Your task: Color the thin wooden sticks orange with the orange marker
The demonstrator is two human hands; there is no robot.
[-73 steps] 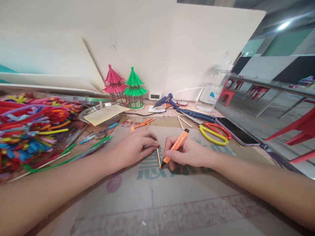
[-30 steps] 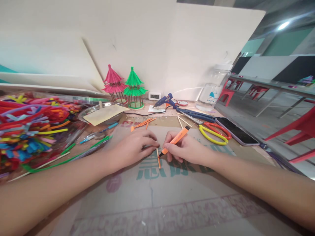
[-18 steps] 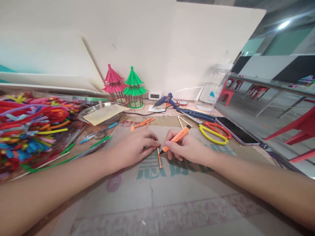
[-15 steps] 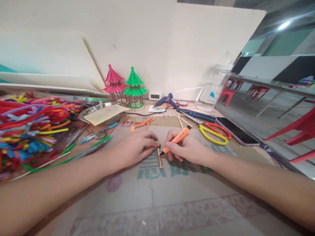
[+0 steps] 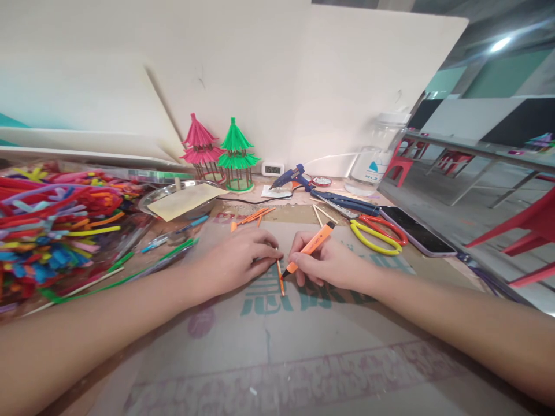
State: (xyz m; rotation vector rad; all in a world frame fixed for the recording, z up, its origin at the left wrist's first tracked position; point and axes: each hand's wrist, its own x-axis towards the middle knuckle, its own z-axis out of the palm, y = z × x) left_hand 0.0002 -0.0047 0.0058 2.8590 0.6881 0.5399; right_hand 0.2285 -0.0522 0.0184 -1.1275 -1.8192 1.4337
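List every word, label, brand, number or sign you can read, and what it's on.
"OK": the clear bottle, under a blue mark.
Small clock: digits too small and blurred to read.
Orange marker: lettering too small to read.
Printed board: large green characters, partly hidden, and faded reddish print; I cannot read either.

My left forearm [image 5: 113, 320] and right forearm [image 5: 451, 320] are bare as far as the view reaches, smooth and plain, broadest near its edges and narrowing to slim wrists [image 5: 197, 277]. My left hand [image 5: 243, 257] and right hand [image 5: 327, 260] are bare too, with slender, rounded fingers [image 5: 265, 251]; finer detail is too blurred to tell.
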